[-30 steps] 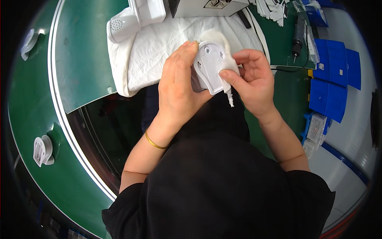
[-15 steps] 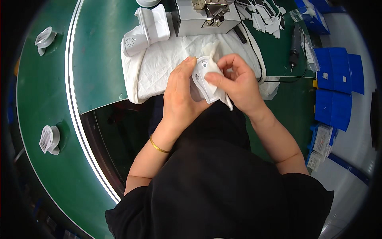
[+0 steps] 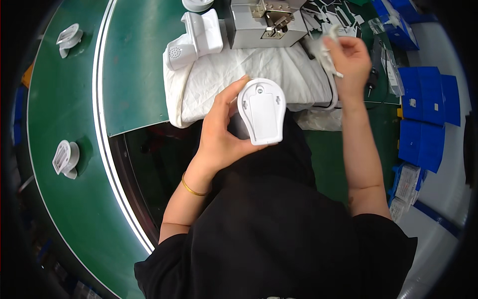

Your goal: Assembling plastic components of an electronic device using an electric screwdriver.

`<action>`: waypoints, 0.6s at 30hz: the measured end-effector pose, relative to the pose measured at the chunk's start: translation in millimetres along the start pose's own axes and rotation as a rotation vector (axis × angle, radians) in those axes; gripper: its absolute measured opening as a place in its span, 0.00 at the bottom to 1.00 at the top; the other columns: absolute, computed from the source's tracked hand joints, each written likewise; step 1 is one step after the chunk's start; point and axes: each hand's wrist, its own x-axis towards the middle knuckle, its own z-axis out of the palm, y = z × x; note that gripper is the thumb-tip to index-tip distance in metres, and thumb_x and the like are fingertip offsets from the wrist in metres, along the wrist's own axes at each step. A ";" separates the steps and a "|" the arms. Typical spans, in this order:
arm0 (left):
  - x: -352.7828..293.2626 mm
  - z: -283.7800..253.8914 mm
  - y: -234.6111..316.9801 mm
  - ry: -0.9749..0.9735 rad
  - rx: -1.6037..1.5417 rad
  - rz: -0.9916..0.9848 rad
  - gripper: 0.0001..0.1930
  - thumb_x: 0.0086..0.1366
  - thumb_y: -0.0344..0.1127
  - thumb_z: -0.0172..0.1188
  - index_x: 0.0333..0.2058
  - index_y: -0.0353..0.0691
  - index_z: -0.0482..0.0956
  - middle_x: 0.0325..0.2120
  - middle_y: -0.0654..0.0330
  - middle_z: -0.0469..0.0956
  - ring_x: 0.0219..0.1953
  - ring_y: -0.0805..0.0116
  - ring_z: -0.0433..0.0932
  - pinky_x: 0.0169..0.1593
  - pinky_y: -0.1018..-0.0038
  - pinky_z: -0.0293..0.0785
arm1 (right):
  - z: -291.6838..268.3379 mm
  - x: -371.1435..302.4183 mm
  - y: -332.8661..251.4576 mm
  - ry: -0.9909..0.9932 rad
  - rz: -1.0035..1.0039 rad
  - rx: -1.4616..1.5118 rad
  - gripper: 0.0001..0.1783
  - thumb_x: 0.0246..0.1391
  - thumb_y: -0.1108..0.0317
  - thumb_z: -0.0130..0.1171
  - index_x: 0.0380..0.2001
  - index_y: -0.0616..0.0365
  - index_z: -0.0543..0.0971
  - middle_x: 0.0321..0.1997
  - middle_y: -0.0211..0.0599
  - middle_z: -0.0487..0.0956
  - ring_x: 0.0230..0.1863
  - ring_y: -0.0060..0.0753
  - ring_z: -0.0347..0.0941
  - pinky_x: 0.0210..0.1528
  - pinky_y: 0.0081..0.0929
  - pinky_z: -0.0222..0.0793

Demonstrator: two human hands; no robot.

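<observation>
Near 12 o'clock: held 1-handed

Behind: padded white mat. Just short of it, spanned by left hand: white housing. Pinched in right hand, 2 o'clock: crumpled cloth. Risk: dropping housing through slack grip; scattering loose strips with trailing cloth.

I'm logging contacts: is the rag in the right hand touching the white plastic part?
Apart: in the head view, the right hand holds the rag well clear of the white plastic part, with white padding visible between them.

no legible text, labels on blue bins too small
</observation>
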 end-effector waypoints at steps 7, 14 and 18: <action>4.2 -2.7 14.4 0.031 -0.118 0.181 0.54 0.42 0.31 0.83 0.66 0.34 0.57 0.66 0.50 0.62 0.64 0.60 0.70 0.66 0.64 0.69 | -61.7 41.7 40.1 0.002 -0.106 -0.522 0.22 0.49 0.64 0.75 0.45 0.62 0.81 0.39 0.34 0.83 0.42 0.23 0.77 0.45 0.19 0.71; 6.5 -2.1 15.4 0.060 -0.077 0.206 0.54 0.42 0.33 0.83 0.65 0.34 0.58 0.65 0.47 0.63 0.63 0.58 0.71 0.65 0.64 0.70 | -55.0 16.2 3.5 0.041 -0.151 -0.617 0.28 0.49 0.65 0.75 0.52 0.61 0.77 0.53 0.37 0.78 0.54 0.26 0.72 0.54 0.24 0.69; 6.9 -1.0 13.1 0.064 -0.084 0.217 0.54 0.42 0.33 0.83 0.65 0.34 0.58 0.65 0.48 0.63 0.64 0.58 0.70 0.65 0.63 0.70 | -35.8 -15.5 -16.7 -0.081 -0.058 -0.236 0.19 0.54 0.73 0.69 0.49 0.63 0.78 0.47 0.34 0.80 0.47 0.22 0.75 0.50 0.20 0.71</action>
